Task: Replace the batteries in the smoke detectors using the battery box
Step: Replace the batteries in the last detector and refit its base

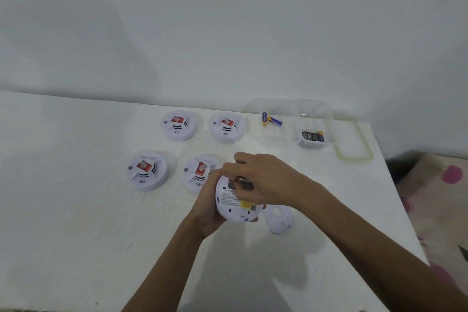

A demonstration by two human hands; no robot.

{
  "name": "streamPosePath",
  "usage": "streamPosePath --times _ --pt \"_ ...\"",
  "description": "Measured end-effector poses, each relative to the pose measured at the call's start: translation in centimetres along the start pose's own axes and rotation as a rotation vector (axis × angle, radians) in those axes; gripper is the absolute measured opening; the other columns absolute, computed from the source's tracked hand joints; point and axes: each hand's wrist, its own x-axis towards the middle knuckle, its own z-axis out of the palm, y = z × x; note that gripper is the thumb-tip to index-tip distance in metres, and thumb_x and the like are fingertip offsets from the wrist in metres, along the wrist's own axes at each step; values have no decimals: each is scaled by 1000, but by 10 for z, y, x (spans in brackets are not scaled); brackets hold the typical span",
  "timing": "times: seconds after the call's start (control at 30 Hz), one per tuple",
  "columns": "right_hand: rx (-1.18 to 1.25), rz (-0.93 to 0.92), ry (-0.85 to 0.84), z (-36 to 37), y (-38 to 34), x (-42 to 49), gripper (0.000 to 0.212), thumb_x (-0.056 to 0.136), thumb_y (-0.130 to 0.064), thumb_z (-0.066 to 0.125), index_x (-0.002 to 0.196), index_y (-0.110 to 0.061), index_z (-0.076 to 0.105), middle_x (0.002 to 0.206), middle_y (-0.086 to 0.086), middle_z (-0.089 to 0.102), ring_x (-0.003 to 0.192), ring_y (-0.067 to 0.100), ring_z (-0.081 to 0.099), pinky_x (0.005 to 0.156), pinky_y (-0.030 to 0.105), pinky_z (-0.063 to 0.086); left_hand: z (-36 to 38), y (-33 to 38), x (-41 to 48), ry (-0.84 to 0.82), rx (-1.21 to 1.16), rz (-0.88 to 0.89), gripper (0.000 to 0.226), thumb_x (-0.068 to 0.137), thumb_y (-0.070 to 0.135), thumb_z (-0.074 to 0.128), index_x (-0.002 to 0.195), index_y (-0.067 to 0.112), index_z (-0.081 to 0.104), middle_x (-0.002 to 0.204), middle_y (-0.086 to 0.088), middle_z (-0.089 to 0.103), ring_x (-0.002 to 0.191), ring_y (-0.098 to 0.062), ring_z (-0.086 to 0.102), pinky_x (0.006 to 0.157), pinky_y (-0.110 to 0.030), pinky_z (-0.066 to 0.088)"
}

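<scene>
Near: our left hand (206,210) grips the upturned smoke detector (236,206), fingers curled round its rim. Our right hand (263,180) pinches a dark battery (243,180) at its compartment. Just right: loose cover (279,218). Beyond, left: four detectors (148,170). Far right: clear battery box (314,109), batteries inside.

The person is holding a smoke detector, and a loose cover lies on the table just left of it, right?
No: the head view shows the loose cover lying on the table just right of the held smoke detector, not left.
</scene>
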Motion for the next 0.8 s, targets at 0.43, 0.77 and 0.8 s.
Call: streamPosePath --times 0.43,0.77,0.8 --pt "479 254 181 -29 8 -10 20 84 -14 60 89 -23 42 84 -3 57 59 6 44 54 20 39 3 9 15 -118 -264 -173 57 91 48 28 108 14 70 112 -24 65 96 -45 64 79 -56 52" --pt "591 840 112 -58 137 -21 13 84 -10 61 96 -12 56 77 5 57 59 16 50 58 26 40 3 18 32 -176 -242 -235 64 82 54 32 109 11 71 114 -21 66 100 -40 64 82 -47 54" --pt "581 885 129 -56 152 -21 13 84 -10 61 96 -11 56 78 6 55 59 18 48 58 28 41 1 17 33 -179 -251 -240 65 81 54 31 109 10 71 114 -21 66 100 -40 65 81 -47 54"
